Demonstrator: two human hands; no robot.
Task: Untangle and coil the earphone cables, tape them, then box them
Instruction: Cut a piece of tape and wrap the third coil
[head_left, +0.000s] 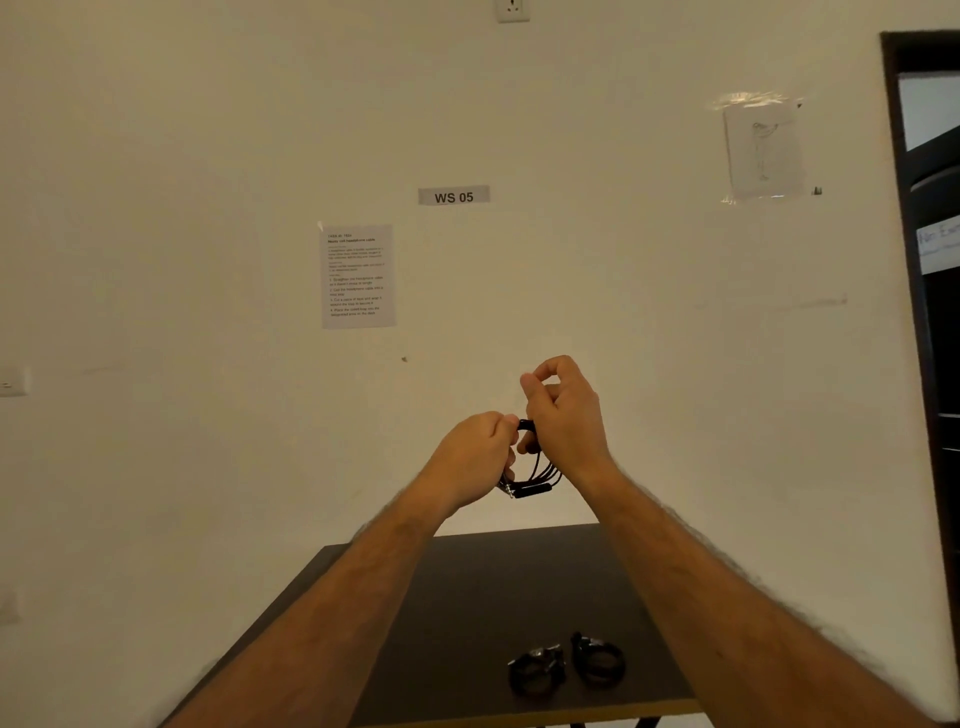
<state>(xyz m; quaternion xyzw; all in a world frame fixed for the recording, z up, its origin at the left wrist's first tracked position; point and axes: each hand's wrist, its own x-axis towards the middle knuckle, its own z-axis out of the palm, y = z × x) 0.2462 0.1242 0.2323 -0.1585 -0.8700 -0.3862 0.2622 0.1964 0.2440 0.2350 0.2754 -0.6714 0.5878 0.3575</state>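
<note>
Now your two hands share one coiled earphone cable (535, 470), held up well above the bench (467, 597).
Your left hand (475, 457) grips the coil's 9 o'clock side; your right hand (563, 410) pinches its 12 o'clock end, thumb and forefinger pressed together above. Loops hang toward 6 o'clock. Two finished coils (566, 662) lie on the bench.

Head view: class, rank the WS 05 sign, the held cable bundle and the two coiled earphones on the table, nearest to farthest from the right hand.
1. Held cable bundle, touching the right hand.
2. WS 05 sign, on the wall, upper left.
3. Coiled earphones, on the table below.
</note>
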